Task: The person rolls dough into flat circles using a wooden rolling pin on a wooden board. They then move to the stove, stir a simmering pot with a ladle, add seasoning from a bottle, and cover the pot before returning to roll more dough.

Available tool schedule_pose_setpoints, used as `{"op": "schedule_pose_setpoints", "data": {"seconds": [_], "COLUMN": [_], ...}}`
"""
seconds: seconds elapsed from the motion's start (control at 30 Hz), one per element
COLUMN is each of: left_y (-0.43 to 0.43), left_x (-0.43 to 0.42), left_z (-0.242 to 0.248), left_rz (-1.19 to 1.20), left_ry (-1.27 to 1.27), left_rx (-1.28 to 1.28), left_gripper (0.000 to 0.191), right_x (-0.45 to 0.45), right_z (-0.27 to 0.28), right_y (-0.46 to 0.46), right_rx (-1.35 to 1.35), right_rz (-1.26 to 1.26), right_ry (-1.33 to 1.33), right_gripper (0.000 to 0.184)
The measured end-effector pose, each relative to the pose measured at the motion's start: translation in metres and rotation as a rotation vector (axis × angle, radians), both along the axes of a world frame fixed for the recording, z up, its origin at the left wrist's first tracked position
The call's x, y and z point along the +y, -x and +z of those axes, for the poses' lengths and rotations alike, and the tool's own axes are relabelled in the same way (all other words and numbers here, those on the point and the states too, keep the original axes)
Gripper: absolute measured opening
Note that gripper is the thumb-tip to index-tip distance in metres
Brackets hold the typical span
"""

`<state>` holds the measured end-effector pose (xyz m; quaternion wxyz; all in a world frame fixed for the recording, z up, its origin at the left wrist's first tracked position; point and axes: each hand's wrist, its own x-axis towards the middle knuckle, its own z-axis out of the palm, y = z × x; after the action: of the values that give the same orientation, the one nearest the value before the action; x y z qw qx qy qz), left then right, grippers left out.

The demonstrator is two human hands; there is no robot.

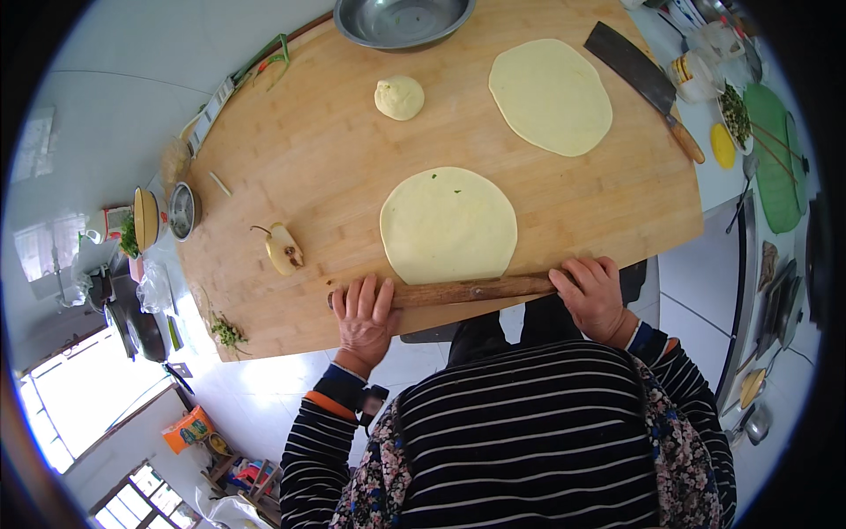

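A wooden rolling pin (pixel 472 291) lies across the near edge of a flat round of dough (pixel 449 225) that bears small green specks. My left hand (pixel 365 317) rests over the pin's left end, fingers draped on it. My right hand (pixel 589 294) grips its right end near the board's front edge. Farther back on the wooden board (pixel 317 159) sit a small lump of dough (pixel 399 98) and, to its right, a second flat dough round (pixel 550 97). Both palms are turned down, so the thumbs' undersides are hidden.
A cleaver (pixel 634 69) lies at the board's right edge, its handle towards me. A metal basin (pixel 404 23) stands at the back. A cut pear (pixel 284 250), chopped greens (pixel 227 332) and a small metal bowl (pixel 184 211) are at the left.
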<state>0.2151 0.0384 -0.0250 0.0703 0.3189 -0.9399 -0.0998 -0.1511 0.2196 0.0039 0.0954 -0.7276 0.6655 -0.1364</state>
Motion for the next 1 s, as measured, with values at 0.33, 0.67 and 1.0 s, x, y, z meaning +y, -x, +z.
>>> {"op": "schedule_pose_setpoints", "data": {"seconds": [0.33,0.67,1.0], "left_y": [0.033,-0.012,-0.038], "left_x": [-0.097,-0.065,-0.066], "left_z": [0.016,0.006,0.024], "left_rz": [-0.064,0.033,-0.002], "left_ry": [-0.087,-0.121,-0.058], "left_rx": [0.075,0.01,-0.1], "left_gripper": [0.052,0.043,0.047], "right_x": [-0.05,-0.01,0.018], "right_z": [0.006,-0.006,-0.017], "right_y": [0.008,-0.014,-0.024], "right_rx": [-0.092,-0.159,-0.238], "right_rz": [0.05,0.021,0.241], "right_ry": [0.111,0.02,0.036], "right_gripper": [0.039,0.045,0.042]}}
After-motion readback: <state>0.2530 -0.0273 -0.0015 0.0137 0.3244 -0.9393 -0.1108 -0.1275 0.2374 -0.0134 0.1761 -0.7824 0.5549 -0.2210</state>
